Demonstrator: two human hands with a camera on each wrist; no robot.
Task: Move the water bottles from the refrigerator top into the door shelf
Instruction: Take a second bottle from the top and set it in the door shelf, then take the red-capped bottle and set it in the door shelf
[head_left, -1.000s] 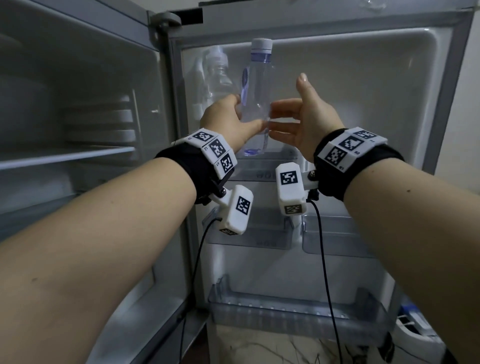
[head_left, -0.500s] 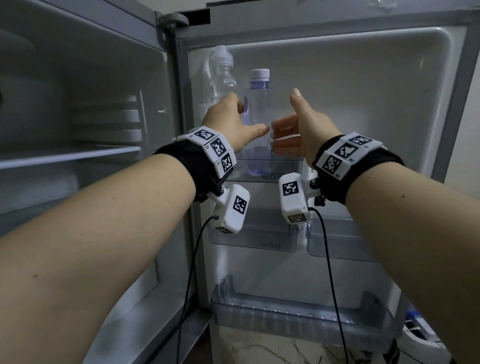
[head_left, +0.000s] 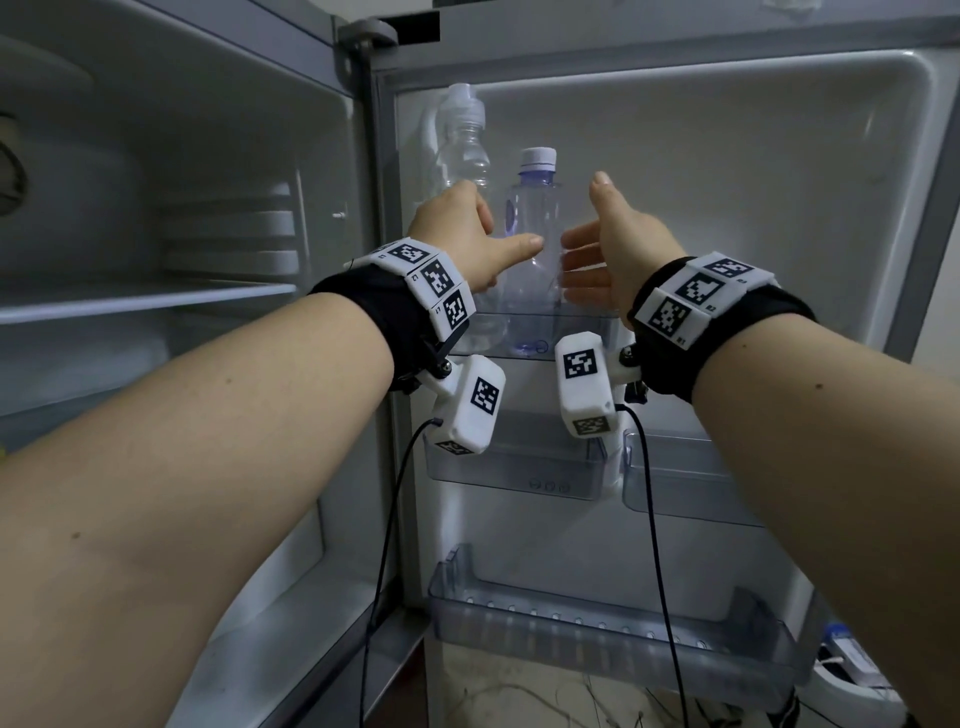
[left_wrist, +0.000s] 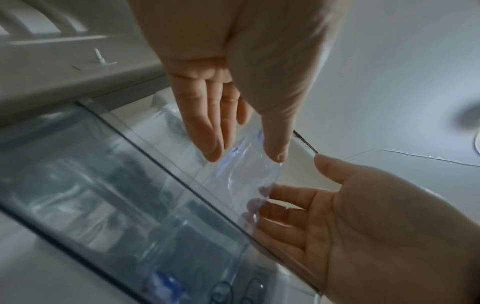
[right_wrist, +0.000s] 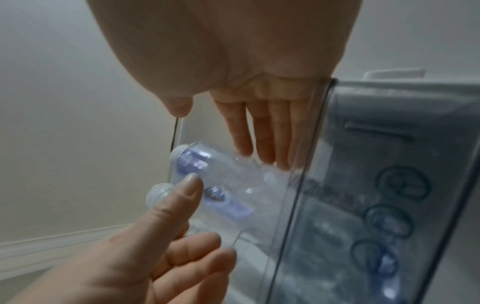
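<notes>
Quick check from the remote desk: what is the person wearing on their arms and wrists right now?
Both forearms are bare, no sleeves. Each wrist has a black band ringed with white blocks bearing black square markers. A white camera box with similar markers hangs under each wrist, trailing a thin dark cable.

**Two bottles standing in the top door shelf**

You have two clear plastic water bottles upright in the top door shelf (head_left: 582, 332), a see-through tray on the open fridge door. The shorter bottle (head_left: 532, 249) has a white cap, a purple-tinted neck and a small blue label. The taller bottle (head_left: 462, 150) (clear sports-style cap) stands just beside it, on the hinge side. The lower door shelves (head_left: 514, 467) hold no bottles.
</notes>
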